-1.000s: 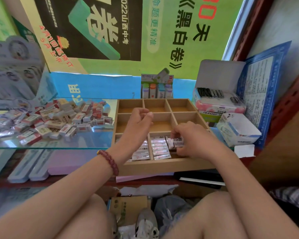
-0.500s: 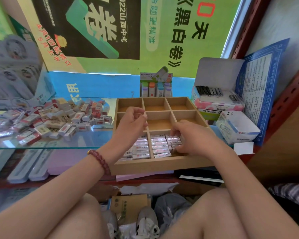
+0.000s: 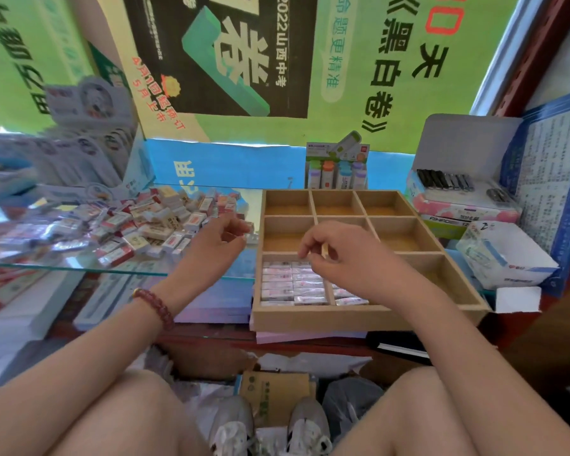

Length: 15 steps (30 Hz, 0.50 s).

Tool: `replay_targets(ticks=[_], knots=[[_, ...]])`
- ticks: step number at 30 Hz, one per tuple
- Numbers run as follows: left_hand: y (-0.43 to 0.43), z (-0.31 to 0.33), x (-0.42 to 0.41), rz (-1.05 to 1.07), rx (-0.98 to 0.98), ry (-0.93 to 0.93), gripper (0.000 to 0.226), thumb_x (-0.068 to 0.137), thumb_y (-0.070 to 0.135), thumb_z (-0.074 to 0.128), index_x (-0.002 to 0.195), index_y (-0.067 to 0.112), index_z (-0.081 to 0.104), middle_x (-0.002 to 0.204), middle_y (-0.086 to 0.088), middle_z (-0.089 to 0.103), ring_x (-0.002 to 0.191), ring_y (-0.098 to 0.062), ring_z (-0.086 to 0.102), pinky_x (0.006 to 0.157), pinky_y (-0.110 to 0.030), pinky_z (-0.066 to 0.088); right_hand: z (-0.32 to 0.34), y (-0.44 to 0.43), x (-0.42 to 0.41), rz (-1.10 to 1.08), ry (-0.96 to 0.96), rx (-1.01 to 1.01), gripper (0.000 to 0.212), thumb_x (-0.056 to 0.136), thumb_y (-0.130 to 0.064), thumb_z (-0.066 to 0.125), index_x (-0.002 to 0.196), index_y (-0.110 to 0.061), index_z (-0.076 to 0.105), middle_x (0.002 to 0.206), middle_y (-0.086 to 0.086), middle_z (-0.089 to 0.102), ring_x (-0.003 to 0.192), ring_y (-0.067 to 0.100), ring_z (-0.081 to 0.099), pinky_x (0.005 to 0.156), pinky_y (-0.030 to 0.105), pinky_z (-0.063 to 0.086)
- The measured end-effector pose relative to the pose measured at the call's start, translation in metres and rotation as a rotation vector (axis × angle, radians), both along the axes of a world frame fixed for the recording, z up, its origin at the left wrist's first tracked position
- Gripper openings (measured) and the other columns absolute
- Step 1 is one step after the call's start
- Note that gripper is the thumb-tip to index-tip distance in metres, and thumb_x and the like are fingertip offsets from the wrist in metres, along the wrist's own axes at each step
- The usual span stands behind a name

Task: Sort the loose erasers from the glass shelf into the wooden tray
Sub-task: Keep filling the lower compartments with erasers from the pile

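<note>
A heap of loose wrapped erasers (image 3: 152, 225) lies on the glass shelf (image 3: 79, 268) at the left. To its right stands the wooden tray (image 3: 343, 319) with nine compartments. Rows of erasers (image 3: 292, 284) fill its front-left compartment, and a few more erasers (image 3: 349, 299) lie in the front-middle one. My left hand (image 3: 216, 246) hovers over the shelf's right end with fingers loosely curled, close to a stray eraser (image 3: 252, 238). My right hand (image 3: 339, 255) hangs above the tray's middle, fingers loosely bent, with nothing visible in it.
A white carton (image 3: 504, 258) and a box of black clips (image 3: 458, 199) stand right of the tray. A correction-tape display (image 3: 336, 166) stands behind it. Purple pads (image 3: 211, 311) lie under the tray. My knees, my shoes and a cardboard box (image 3: 273, 396) are below.
My right hand let go of an eraser in the front-middle compartment and lifted away. My left hand swung left from over the tray to the shelf's right end.
</note>
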<state>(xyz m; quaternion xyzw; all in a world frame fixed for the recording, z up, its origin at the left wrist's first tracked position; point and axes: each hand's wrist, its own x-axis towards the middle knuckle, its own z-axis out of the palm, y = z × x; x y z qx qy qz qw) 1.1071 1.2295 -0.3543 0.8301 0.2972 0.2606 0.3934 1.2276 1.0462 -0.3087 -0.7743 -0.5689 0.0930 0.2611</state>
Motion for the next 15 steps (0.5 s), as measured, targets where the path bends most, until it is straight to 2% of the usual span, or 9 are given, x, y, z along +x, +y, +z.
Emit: replay_targets(ticks=[2, 6, 10, 13, 15], knots=[[0.022, -0.011, -0.023, 0.057, 0.123, 0.096, 0.017, 0.085, 0.004, 0.056, 0.095, 0.018, 0.058, 0.094, 0.001, 0.059, 0.086, -0.013, 0.053, 0.072, -0.02, 0.038, 0.0, 0.016, -0.014, 0.063, -0.022, -0.015, 0.016, 0.092, -0.019, 0.051, 0.094, -0.03, 0.062, 0.088, -0.02, 0.053, 0.075, -0.003, 0.049, 0.067, 0.016, 0.042], [0.055, -0.026, -0.061, 0.165, 0.295, 0.247, 0.035, 0.081, 0.011, 0.062, 0.116, 0.014, 0.058, 0.114, -0.01, 0.058, 0.11, -0.029, 0.05, 0.09, -0.039, 0.042, -0.001, 0.048, -0.034, 0.14, -0.063, -0.054, 0.017, 0.09, -0.018, 0.051, 0.097, -0.025, 0.064, 0.091, -0.012, 0.058, 0.079, 0.003, 0.052, 0.072, 0.023, 0.046], [0.059, -0.031, -0.073, 0.179, 0.353, 0.346, 0.042, 0.086, 0.024, 0.063, 0.126, 0.012, 0.055, 0.125, -0.009, 0.049, 0.118, -0.028, 0.044, 0.098, -0.04, 0.039, -0.009, 0.084, -0.046, 0.118, -0.081, -0.011, 0.017, 0.089, -0.019, 0.05, 0.098, -0.024, 0.064, 0.096, -0.009, 0.06, 0.09, 0.009, 0.056, 0.081, 0.031, 0.049], [0.058, -0.035, -0.071, 0.14, 0.398, 0.414, 0.049, 0.087, 0.029, 0.063, 0.132, 0.014, 0.05, 0.13, -0.01, 0.045, 0.121, -0.029, 0.043, 0.1, -0.042, 0.039, -0.025, 0.109, -0.049, 0.082, -0.098, -0.011, 0.024, 0.089, -0.017, 0.05, 0.111, -0.021, 0.06, 0.108, -0.001, 0.059, 0.1, 0.016, 0.055, 0.085, 0.035, 0.049], [0.056, -0.037, -0.07, 0.155, 0.416, 0.414, 0.048, 0.087, 0.032, 0.063, 0.13, 0.015, 0.05, 0.128, -0.011, 0.043, 0.119, -0.03, 0.043, 0.097, -0.041, 0.041, -0.037, 0.124, -0.048, 0.062, -0.202, -0.082, 0.037, 0.089, -0.017, 0.052, 0.126, -0.02, 0.053, 0.122, 0.002, 0.055, 0.114, 0.02, 0.049, 0.088, 0.035, 0.047]])
